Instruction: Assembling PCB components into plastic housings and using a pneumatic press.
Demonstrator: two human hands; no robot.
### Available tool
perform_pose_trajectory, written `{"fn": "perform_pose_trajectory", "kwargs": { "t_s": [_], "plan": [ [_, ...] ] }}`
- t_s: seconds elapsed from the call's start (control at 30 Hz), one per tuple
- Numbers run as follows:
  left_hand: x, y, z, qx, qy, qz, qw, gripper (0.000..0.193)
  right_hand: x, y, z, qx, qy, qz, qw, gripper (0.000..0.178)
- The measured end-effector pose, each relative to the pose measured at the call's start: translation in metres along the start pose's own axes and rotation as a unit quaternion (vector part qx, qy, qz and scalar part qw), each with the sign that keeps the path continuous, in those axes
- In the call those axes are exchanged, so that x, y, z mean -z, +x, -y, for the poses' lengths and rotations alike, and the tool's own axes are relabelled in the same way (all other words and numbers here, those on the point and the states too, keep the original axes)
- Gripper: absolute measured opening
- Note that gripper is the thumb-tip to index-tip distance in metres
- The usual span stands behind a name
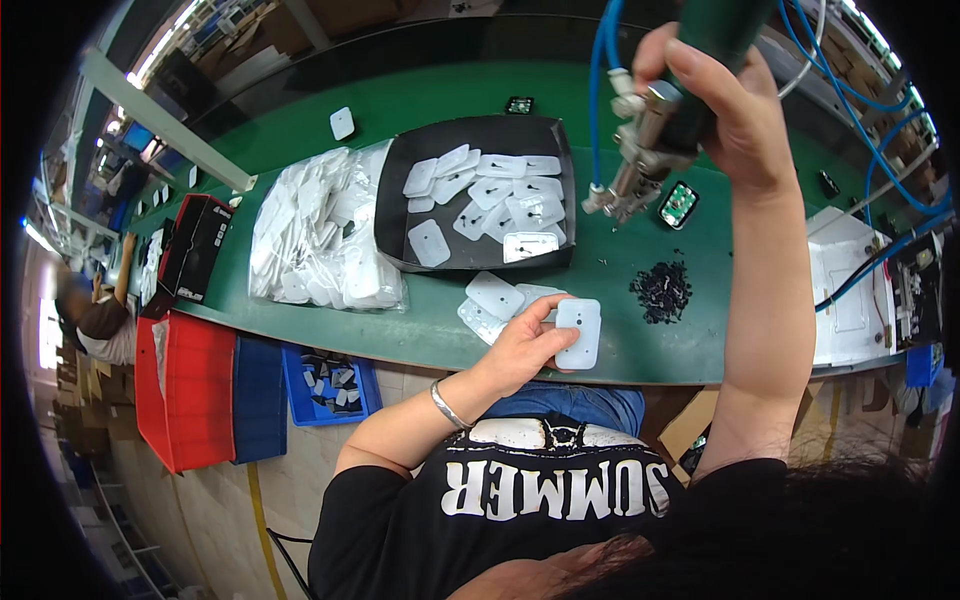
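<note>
My left hand (523, 346) pinches a white rounded plastic plate (590, 335) with small holes, thumb on its face, just above the bench's near edge. Several similar white plates (491, 297) lie loose beside that hand. Up at the right, my right hand (735, 105) is wrapped round a dark green cylindrical air tool (722, 30), with metal fittings (640, 150) and blue hoses at its lower end. The tool's tip is over the bench, apart from the plate. Below it lies a pile of small black parts (661, 292), with a green circuit board in a dark case (679, 205) nearby.
A black open box (478, 264) holds more white plates, some with black pieces on them. Left of it lies a clear bag (325, 235) of plates. Red (190, 390) and blue bins stand off the bench's left side. A white housing (838, 335) sits right. Another person (105, 315) works far left.
</note>
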State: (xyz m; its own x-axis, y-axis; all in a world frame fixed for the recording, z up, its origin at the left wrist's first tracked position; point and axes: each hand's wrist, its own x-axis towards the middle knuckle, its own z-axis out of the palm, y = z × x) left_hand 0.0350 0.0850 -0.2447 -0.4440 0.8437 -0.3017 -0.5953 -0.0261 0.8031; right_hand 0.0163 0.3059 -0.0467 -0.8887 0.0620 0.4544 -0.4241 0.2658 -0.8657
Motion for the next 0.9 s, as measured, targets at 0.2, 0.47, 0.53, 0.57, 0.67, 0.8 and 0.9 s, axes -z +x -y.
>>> {"fn": "perform_pose_trajectory", "kwargs": {
  "t_s": [0.2, 0.47, 0.53, 0.57, 0.67, 0.8, 0.9],
  "plan": [
    [0.005, 0.005, -0.006, 0.005, -0.027, -0.029, 0.999, 0.043, -0.012, -0.028, 0.019, 0.085, 0.192, 0.003, 0.978, 0.062],
    [-0.009, 0.016, -0.014, 0.076, -0.016, 0.047, 0.996, 0.039, -0.032, -0.043, 0.033, 0.069, 0.185, -0.053, 0.979, 0.05],
    [-0.011, 0.017, -0.014, 0.09, -0.019, 0.07, 0.993, 0.039, -0.033, -0.044, 0.034, 0.071, 0.174, -0.039, 0.981, 0.038],
    [-0.013, 0.017, -0.015, 0.093, -0.036, 0.071, 0.992, 0.038, -0.033, -0.044, 0.034, 0.072, 0.173, -0.041, 0.982, 0.038],
    [-0.02, 0.014, -0.022, 0.099, -0.049, 0.07, 0.991, 0.038, -0.034, -0.045, 0.034, 0.069, 0.155, -0.044, 0.985, 0.031],
    [-0.02, 0.012, -0.024, 0.102, -0.038, 0.068, 0.992, 0.038, -0.032, -0.046, 0.032, 0.075, 0.172, -0.044, 0.981, 0.038],
    [-0.021, 0.01, -0.027, 0.101, -0.041, 0.07, 0.992, 0.039, -0.034, -0.046, 0.033, 0.074, 0.165, -0.037, 0.983, 0.042]
  ]
}}
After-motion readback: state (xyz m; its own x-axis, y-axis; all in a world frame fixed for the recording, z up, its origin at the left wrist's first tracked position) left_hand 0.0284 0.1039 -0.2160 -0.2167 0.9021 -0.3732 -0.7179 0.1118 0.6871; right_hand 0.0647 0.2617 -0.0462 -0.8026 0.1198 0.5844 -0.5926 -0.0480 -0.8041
